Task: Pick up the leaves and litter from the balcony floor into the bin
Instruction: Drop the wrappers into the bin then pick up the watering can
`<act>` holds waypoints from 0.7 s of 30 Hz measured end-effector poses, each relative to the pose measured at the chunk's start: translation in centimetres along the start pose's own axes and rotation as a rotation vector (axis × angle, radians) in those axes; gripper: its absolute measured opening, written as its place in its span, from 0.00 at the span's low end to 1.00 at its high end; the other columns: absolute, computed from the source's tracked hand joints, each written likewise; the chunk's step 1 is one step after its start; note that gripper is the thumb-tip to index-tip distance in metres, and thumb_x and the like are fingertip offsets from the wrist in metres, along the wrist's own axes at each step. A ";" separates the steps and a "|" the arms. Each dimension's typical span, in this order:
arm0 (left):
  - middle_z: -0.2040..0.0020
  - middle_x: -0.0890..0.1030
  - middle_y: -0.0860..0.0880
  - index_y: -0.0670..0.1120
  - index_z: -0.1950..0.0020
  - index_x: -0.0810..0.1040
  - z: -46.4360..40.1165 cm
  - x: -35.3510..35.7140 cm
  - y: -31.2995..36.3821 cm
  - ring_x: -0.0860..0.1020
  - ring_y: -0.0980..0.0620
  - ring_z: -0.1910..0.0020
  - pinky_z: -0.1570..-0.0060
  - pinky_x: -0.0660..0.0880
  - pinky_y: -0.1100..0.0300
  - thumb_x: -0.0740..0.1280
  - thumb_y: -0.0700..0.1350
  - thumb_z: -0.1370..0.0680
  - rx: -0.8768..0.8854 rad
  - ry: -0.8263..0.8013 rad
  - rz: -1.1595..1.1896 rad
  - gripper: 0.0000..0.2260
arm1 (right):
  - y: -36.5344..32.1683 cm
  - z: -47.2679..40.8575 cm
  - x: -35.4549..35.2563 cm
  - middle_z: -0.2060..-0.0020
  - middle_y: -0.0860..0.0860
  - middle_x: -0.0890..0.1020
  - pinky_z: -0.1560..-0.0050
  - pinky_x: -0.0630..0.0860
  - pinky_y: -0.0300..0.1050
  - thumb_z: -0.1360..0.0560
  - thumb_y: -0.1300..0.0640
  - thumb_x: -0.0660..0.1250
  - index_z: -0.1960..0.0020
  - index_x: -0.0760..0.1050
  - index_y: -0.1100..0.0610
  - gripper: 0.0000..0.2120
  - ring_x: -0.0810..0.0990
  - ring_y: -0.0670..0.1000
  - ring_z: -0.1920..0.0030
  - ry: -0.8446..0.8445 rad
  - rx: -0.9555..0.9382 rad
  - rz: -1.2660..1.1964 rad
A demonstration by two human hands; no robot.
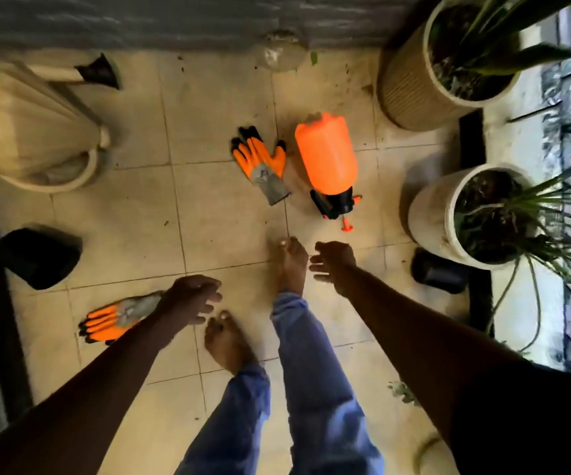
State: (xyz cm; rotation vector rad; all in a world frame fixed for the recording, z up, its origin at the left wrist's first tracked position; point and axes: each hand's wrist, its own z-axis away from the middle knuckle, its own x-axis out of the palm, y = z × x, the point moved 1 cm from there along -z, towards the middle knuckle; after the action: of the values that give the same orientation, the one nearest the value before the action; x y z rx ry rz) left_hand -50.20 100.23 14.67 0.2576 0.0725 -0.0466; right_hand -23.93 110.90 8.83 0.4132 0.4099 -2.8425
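Observation:
My left hand (pixel 193 298) hovers low over the tiled floor with loosely curled fingers and holds nothing I can see. An orange and grey glove (pixel 112 320) lies just beneath its wrist. My right hand (pixel 332 265) is spread out, empty, beside my forward bare foot (pixel 291 265). A clump of green leaf litter (pixel 404 392) lies on the tiles near my right forearm. One small green leaf (pixel 314 58) sits by the back wall. Dark specks of debris dot the tiles. A black container (pixel 40 258) rests at the left; I cannot tell whether it is the bin.
More orange gloves (pixel 260 166) and an orange pressure sprayer (pixel 327 159) lie mid-floor. A cream watering can (pixel 30 132) stands at the left. Two potted plants (pixel 414 80) (pixel 431 214) and a small black pot (pixel 438 272) line the right side. A round stone object (pixel 279 53) sits at the back.

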 end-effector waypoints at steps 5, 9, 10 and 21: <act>0.44 0.84 0.44 0.45 0.38 0.80 -5.7 2.3 -0.7 0.81 0.42 0.43 0.41 0.76 0.47 0.62 0.47 0.16 -0.049 -0.003 0.042 0.11 | -0.7 -8.4 0.5 0.41 0.61 0.79 0.45 0.79 0.58 0.17 0.45 0.61 0.34 0.70 0.59 0.20 0.81 0.61 0.45 -0.086 0.212 -0.526; 0.46 0.85 0.46 0.46 0.38 0.80 -10.8 4.2 -1.9 0.82 0.42 0.42 0.47 0.78 0.51 0.62 0.47 0.15 -0.113 -0.020 -0.009 0.11 | -2.4 -14.9 0.8 0.33 0.61 0.74 0.52 0.80 0.52 0.21 0.38 0.64 0.35 0.68 0.55 0.24 0.81 0.60 0.43 -0.112 0.221 -0.960; 0.46 0.85 0.46 0.46 0.38 0.80 -11.6 4.7 -1.9 0.81 0.42 0.42 0.51 0.79 0.53 0.62 0.47 0.15 -0.122 -0.018 -0.026 0.11 | -2.8 -16.2 0.8 0.31 0.60 0.74 0.56 0.79 0.49 0.20 0.39 0.63 0.37 0.69 0.55 0.22 0.81 0.58 0.46 -0.137 0.187 -1.012; 0.45 0.85 0.48 0.56 0.43 0.81 -14.1 10.5 3.3 0.82 0.44 0.44 0.42 0.79 0.44 0.67 0.53 0.24 0.044 -0.023 -0.311 0.10 | -2.6 -15.2 -0.4 0.61 0.54 0.81 0.63 0.82 0.38 0.16 0.63 0.59 0.42 0.74 0.63 0.07 0.80 0.50 0.58 -0.159 0.169 -1.189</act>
State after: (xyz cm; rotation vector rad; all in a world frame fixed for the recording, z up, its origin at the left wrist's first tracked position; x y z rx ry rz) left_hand -40.51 106.66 1.07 0.2881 0.0886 -0.3605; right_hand -20.60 118.10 -4.45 -0.1155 0.4917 -4.0336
